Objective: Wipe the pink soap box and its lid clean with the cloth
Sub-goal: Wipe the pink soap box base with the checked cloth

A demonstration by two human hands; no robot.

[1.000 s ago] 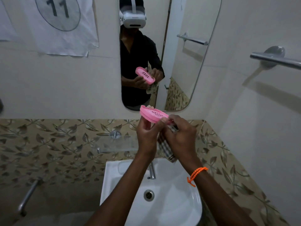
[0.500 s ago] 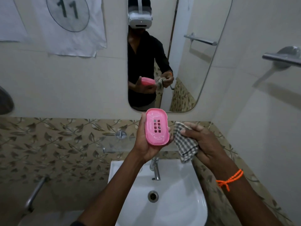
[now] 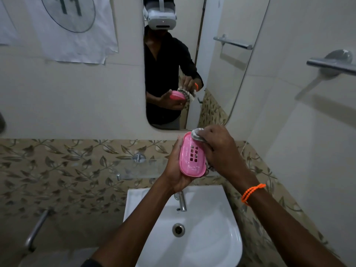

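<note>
Both forearms reach up from the lower edge of the frame and meet just right of centre, above the white washbasin (image 3: 212, 253). The left hand (image 3: 174, 170) is turned palm-up and cups the pink soap box (image 3: 191, 156) from below and from its left side; its fingers are curled around the far side and mostly hidden behind the box, so only the thumb side and palm show. The box stands nearly upright on its long axis, its slotted face towards the camera.

The right hand (image 3: 219, 149) comes in from the right with the wrist bent and the back of the hand towards the camera, an orange beaded band (image 3: 252, 191) on the wrist. Its fingers are closed on a bunched checked cloth (image 3: 197, 134), pressing it against the upper right corner of the box. Most of the cloth is covered by the hand; a little shows at the top and a scrap below the palm. Whether this piece is the box or its lid cannot be told.

The mirror (image 3: 221, 78) in the upper centre repeats the pose, small and dim.
</note>
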